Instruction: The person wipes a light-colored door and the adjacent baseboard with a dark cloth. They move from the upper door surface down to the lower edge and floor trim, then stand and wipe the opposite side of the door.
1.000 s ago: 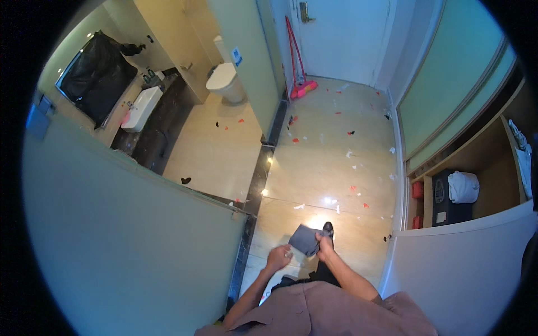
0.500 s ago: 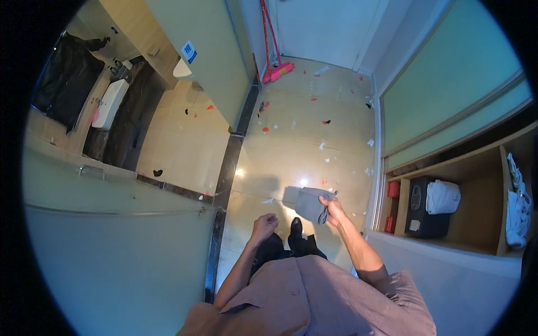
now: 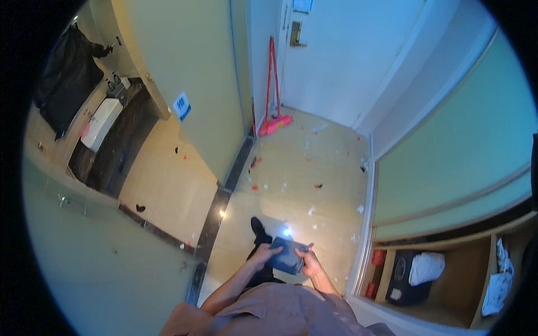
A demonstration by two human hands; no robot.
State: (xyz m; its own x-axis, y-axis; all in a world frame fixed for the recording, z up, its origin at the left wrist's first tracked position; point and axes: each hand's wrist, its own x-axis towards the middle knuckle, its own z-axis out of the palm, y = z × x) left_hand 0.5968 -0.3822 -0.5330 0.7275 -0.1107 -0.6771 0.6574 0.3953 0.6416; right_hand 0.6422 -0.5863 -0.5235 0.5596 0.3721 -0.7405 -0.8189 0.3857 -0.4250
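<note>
A folded grey cloth [image 3: 289,255] is stretched between my two hands in front of my waist. My left hand [image 3: 264,256] pinches its left edge, with the thumb lying on top. On the opposite edge my right hand [image 3: 309,264] is closed, its thumb pressed over the upper right corner. Most of my fingers are hidden beneath the cloth. Below, one black shoe [image 3: 257,225] stands forward on the pale tiled floor [image 3: 280,210].
Torn red, white and black scraps dot the floor. A pink-headed broom [image 3: 276,125] leans by the white door [image 3: 347,61]. Left, beyond a dark threshold [image 3: 214,220], is a bathroom with a white sink [image 3: 103,124]. An open cabinet on the right holds a black safe [image 3: 404,280] under a white cloth [image 3: 427,269].
My left hand has come over to the cloth and taken its left edge. The right hand has brought it closer to my body. My view has tilted up towards the door, and a foot has stepped forward.
</note>
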